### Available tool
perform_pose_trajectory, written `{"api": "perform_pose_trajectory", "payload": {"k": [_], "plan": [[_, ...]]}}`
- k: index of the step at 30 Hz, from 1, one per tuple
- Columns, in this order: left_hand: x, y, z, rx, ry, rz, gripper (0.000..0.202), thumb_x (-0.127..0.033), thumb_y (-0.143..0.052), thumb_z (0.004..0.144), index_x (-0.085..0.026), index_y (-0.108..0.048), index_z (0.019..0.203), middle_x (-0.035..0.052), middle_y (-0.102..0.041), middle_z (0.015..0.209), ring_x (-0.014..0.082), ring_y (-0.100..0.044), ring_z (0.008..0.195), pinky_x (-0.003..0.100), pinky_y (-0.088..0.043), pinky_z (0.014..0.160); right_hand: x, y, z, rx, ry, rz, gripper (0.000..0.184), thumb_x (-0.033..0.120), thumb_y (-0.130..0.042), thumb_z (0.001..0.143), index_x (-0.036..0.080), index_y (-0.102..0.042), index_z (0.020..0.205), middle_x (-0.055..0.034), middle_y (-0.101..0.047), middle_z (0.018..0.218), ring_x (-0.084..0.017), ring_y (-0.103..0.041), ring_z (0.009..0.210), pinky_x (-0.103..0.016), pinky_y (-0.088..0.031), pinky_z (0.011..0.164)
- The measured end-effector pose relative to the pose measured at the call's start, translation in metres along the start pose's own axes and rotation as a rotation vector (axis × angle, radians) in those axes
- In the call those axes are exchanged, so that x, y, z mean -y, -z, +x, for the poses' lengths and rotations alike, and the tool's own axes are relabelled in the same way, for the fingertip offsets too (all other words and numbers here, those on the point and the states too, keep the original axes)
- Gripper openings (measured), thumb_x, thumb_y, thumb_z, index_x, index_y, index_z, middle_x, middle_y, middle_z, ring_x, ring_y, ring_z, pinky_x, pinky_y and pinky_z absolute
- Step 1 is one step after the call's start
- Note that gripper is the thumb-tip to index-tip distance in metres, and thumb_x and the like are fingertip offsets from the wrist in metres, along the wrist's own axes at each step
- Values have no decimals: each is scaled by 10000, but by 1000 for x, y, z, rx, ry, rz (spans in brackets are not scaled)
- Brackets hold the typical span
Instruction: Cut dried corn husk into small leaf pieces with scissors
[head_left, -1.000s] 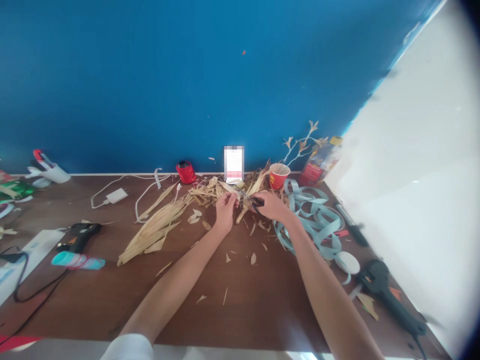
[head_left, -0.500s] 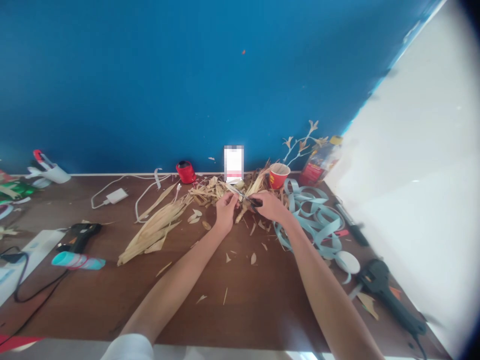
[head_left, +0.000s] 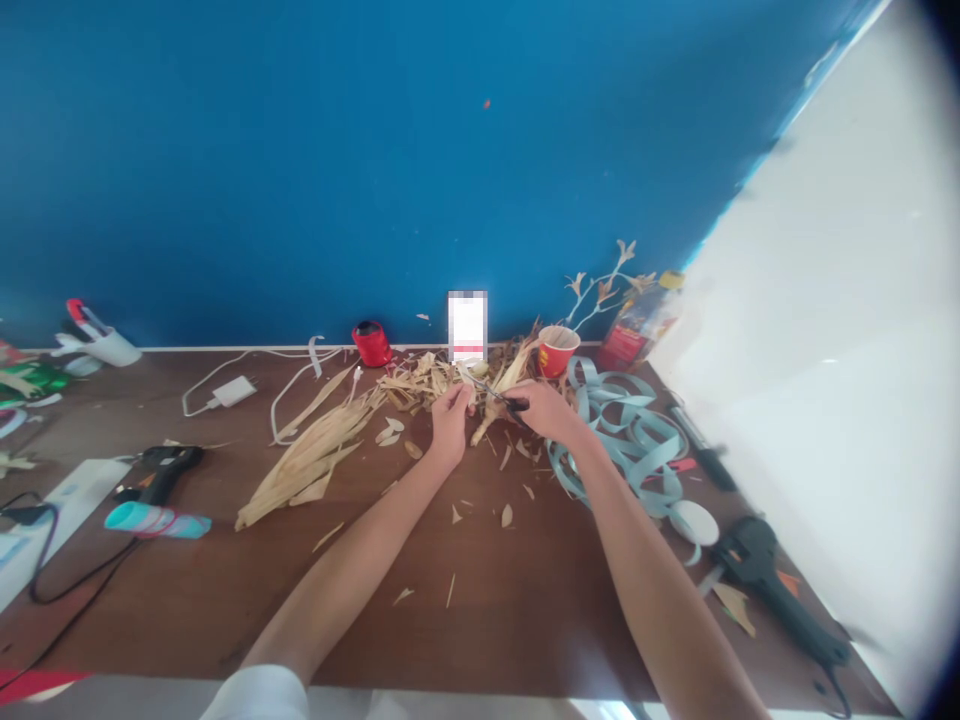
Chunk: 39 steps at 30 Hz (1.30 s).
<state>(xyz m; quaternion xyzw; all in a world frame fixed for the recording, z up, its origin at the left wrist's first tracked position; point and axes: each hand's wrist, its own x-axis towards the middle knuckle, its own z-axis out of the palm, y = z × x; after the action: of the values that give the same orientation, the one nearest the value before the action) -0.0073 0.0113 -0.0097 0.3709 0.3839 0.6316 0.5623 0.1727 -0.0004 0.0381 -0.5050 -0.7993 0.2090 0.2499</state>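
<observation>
Close to the phone, my left hand [head_left: 450,418] is closed, its fingertips pinching a small pale piece of dried corn husk [head_left: 466,376]. My right hand [head_left: 549,412] is wrapped round the dark handles of a pair of scissors [head_left: 489,389], whose blades point left toward that piece. Behind and between the hands lies a heap of dried husk scraps [head_left: 424,380], with a larger husk bundle [head_left: 514,372] beside the scissors. Further left, a long bundle of corn husks [head_left: 311,462] rests on the table.
A phone [head_left: 468,325] leans against the blue wall between a red tin [head_left: 372,344] and a red paper cup [head_left: 559,350]. Coiled light-blue ribbon [head_left: 626,425] lies right, near a glue gun [head_left: 776,585]. Another glue gun [head_left: 161,472] and a power strip [head_left: 64,515] are left.
My right hand has shifted slightly right with the scissors, their blades now a little farther from my left fingertips. My left hand stays nearly in place.
</observation>
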Motion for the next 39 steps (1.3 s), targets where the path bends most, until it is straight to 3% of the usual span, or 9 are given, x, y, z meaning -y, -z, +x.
{"api": "perform_pose_trajectory", "payload": {"k": [13,19,24,28,34,39], "plan": [[0,0,-1,7,-43,99,207,-362,-691,740,-157,-663,732,-42,-427,555,78,-384,546,229,-333,558,2,-4,2,-31,-58,-20,250,222,-630,738,232,-749,957,-44,-725,859,-210,-623,812,-253,-436,707],[-2,-1,-2,7,-26,51,192,-350,-680,741,-162,-650,761,-51,-430,539,74,-392,523,222,-344,545,4,-3,1,-19,-26,12,212,192,-582,735,209,-751,862,-37,-702,765,-191,-611,752,-251,-421,692],[-7,-3,-5,32,23,-20,251,-400,-673,760,-163,-591,755,-22,-528,637,66,-443,490,218,-329,475,5,-3,1,-16,-3,51,194,179,-560,721,176,-739,797,-27,-672,681,-171,-583,685,-240,-407,647],[-6,-2,-3,2,-2,22,286,-428,-704,747,-164,-600,777,-50,-480,582,50,-401,460,210,-301,465,4,-2,0,-35,-30,68,201,208,-554,739,175,-738,812,-18,-663,654,-168,-578,665,-237,-409,628],[-2,-1,-1,-30,-21,35,318,-385,-778,676,-139,-678,852,-56,-469,539,57,-380,495,226,-308,507,2,-4,1,-119,-131,55,251,312,-603,786,213,-730,978,-24,-710,749,-181,-601,672,-260,-437,658],[-4,-2,-2,-36,-14,30,301,-367,-777,673,-139,-674,839,-58,-461,543,59,-374,497,229,-299,505,1,-7,2,-94,-113,7,360,362,-635,781,233,-700,1110,-51,-718,913,-194,-617,761,-277,-458,725]]}}
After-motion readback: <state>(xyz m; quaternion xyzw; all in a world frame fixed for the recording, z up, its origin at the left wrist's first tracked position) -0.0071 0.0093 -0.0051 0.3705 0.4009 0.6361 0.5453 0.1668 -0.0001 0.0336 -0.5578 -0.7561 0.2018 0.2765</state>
